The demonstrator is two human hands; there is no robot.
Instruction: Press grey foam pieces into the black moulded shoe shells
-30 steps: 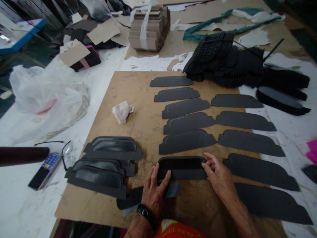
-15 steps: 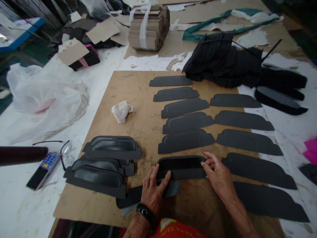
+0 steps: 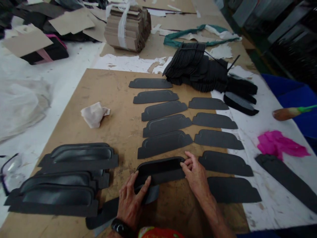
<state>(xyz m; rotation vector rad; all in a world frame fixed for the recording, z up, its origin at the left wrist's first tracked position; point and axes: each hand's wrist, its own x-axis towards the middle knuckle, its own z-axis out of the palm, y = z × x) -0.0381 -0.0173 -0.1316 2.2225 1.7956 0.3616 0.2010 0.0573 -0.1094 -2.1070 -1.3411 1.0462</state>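
Observation:
A black shaped panel (image 3: 163,172) with a raised, curved upper rim lies on the brown board (image 3: 116,132) in front of me. My left hand (image 3: 132,198) grips its left end, thumb along the front and fingers at the rim. At the other end, the fingertips of my right hand (image 3: 195,173) pinch the corner. Beneath my left hand and wrist are a loose black strip (image 3: 104,211) and a grey piece (image 3: 151,195), both partly covered. Flat dark cut pieces (image 3: 164,145) lie in two columns beyond the panel. Finished-looking rimmed panels (image 3: 59,196) overlap at left.
A crumpled whitish cloth (image 3: 94,114) lies on the board. Behind are a black stack of cut pieces (image 3: 195,67) and a tied cardboard bundle (image 3: 128,29). At right are a brush (image 3: 286,114), magenta cloth (image 3: 281,143) and a long dark piece (image 3: 287,178).
The view has turned to the right, bringing the brush and a blue container into sight. Both hands stay at the panel's ends, and its right end now sits slightly higher in view.

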